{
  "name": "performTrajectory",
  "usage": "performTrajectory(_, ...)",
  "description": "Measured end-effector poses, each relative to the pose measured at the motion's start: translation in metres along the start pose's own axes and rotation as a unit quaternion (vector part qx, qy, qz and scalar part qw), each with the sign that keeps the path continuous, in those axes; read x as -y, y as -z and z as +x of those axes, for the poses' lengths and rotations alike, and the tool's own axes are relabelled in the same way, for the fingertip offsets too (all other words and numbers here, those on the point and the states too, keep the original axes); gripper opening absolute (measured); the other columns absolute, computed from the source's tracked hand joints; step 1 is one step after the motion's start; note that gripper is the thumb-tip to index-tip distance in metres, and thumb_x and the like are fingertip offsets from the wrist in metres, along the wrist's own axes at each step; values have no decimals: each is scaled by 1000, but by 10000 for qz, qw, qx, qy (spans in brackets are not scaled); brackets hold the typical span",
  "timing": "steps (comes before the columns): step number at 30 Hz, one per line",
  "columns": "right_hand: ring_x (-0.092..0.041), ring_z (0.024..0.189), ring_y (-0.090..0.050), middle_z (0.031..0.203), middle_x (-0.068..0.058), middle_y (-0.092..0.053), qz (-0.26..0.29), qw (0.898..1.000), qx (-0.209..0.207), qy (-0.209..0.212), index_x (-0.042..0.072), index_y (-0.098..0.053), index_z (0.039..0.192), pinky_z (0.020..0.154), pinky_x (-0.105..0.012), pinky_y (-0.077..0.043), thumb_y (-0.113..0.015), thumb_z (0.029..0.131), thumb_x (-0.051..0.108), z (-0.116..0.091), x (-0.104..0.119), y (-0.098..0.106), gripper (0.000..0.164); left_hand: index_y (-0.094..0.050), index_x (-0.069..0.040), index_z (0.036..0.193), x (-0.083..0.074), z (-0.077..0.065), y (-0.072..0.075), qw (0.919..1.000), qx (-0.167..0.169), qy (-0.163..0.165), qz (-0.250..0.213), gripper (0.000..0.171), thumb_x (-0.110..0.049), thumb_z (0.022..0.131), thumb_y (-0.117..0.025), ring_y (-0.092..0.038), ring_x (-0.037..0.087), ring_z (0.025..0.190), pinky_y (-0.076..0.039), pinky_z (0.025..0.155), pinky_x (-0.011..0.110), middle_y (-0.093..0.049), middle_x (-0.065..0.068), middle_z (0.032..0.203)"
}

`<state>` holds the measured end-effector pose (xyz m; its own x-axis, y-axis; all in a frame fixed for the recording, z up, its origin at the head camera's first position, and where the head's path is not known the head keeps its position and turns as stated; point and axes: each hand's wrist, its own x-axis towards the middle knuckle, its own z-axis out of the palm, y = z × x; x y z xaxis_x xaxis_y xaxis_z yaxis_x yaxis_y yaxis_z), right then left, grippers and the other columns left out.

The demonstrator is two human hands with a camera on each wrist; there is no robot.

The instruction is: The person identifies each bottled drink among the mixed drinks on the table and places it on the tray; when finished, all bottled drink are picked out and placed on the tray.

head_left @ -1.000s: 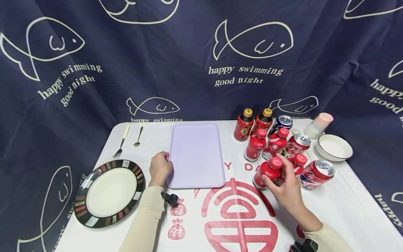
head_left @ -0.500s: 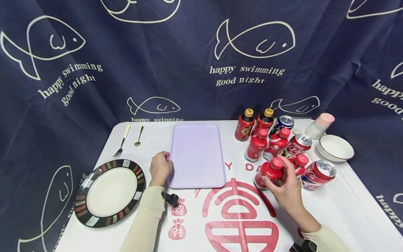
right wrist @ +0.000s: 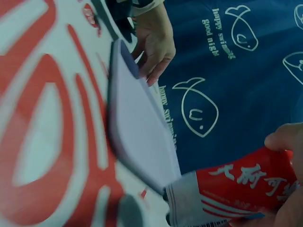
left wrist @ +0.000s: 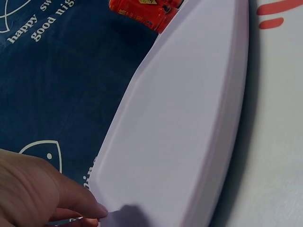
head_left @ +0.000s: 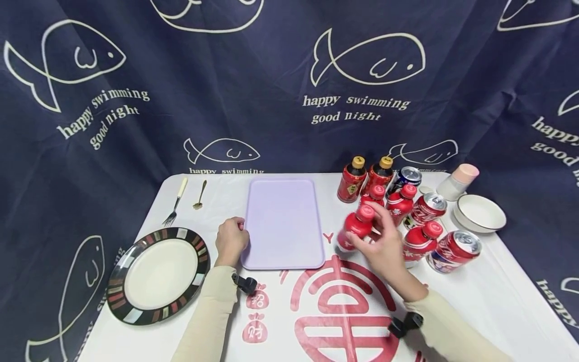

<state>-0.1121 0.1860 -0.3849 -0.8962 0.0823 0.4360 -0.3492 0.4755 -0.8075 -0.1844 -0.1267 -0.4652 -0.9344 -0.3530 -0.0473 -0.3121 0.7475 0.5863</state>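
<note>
A lilac tray lies in the middle of the table in the head view. At its left edge my left hand pinches the rim, thumb on top and fingers below in the left wrist view. My right hand grips a red plastic drink bottle by its side, between thumb and fingers. The bottle leans slightly, a short way right of the tray. White lettering and a pale lower end show on this red bottle in the right wrist view.
Behind and right of my right hand stand more red bottles, brown-topped bottles and several cans. A white bowl and a pink-capped container are far right. A dark-rimmed plate, fork and small gold spoon lie left.
My right hand has carried the red bottle left and slightly back, away from the other drinks toward the tray. The bottle behind it now shows more fully. My left hand stays at the tray edge.
</note>
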Motion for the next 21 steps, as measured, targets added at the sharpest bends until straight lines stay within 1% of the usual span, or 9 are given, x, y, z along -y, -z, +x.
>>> performTrajectory(4, -23, 97, -56, 113, -17, -57, 668, 9975, 173, 120, 4, -44, 128, 79, -38, -50, -77, 67, -2, 29, 1, -38, 69, -67, -11, 100, 0, 0, -1, 9999, 14, -102, 13, 31, -4, 72, -56, -57, 26, 79, -45, 65, 41, -61, 6, 87)
performTrajectory(6, -28, 99, -56, 112, -19, -57, 893, 9956, 214, 173, 4, -44, 127, 81, -45, -48, -77, 67, -2, 44, 0, -63, 69, -66, -11, 102, 3, -2, -2, 9999, 56, -92, 67, 32, -4, 72, -56, -57, 26, 80, -46, 66, 42, -61, 6, 87)
performTrajectory(7, -28, 99, -57, 112, -18, -58, 958, 9949, 220, 235, 6, -44, 127, 81, -46, -48, -77, 67, -1, 53, -2, -76, 69, -67, -11, 102, 4, -3, -1, 9999, 57, -59, 115, 33, -4, 72, -56, -57, 26, 79, -46, 65, 42, -61, 7, 87)
performTrajectory(10, -25, 100, -58, 111, -14, -60, 875, 9953, 243, 343, 12, -44, 128, 83, -41, -48, -78, 67, 4, 75, -13, -117, 71, -67, -12, 94, 8, -5, 0, 9996, 74, 36, 285, 27, -3, 71, -56, -57, 26, 77, -45, 62, 41, -61, 6, 84)
performTrajectory(13, -20, 96, -60, 109, -8, -62, 561, 9977, 145, 350, 21, -43, 128, 82, -36, -48, -79, 65, 11, 96, -23, -151, 72, -65, -12, 85, 9, -7, 0, 9995, 91, -31, 317, 19, -3, 71, -55, -55, 25, 73, -43, 58, 39, -60, 6, 81)
performTrajectory(16, -19, 94, -61, 106, -7, -63, 428, 9984, 44, 380, 22, -44, 126, 81, -35, -48, -79, 64, 10, 116, -27, -173, 72, -66, -12, 89, 6, -5, -2, 9995, 114, -178, 220, 23, -4, 71, -55, -55, 25, 72, -43, 57, 38, -60, 6, 81)
performTrajectory(18, -18, 94, -60, 107, -6, -63, 315, 9986, 66, 422, 23, -44, 126, 81, -33, -48, -78, 65, 10, 127, -29, -185, 71, -67, -13, 93, 3, -4, -3, 9996, 90, -181, 196, 27, -4, 71, -56, -56, 25, 73, -43, 57, 38, -60, 6, 82)
performTrajectory(20, -17, 95, -60, 108, -4, -63, 203, 9989, 105, 419, 23, -44, 126, 82, -31, -48, -79, 65, 10, 136, -30, -194, 71, -67, -13, 91, 1, -2, -3, 9996, 74, -146, 222, 25, -4, 71, -56, -55, 25, 72, -43, 56, 38, -60, 6, 81)
performTrajectory(21, -17, 95, -60, 109, -4, -63, 146, 9990, 116, 403, 23, -44, 125, 82, -31, -48, -79, 65, 10, 140, -29, -198, 71, -66, -14, 87, 0, -1, -3, 9996, 62, -136, 233, 22, -4, 70, -56, -55, 24, 72, -42, 56, 37, -60, 6, 81)
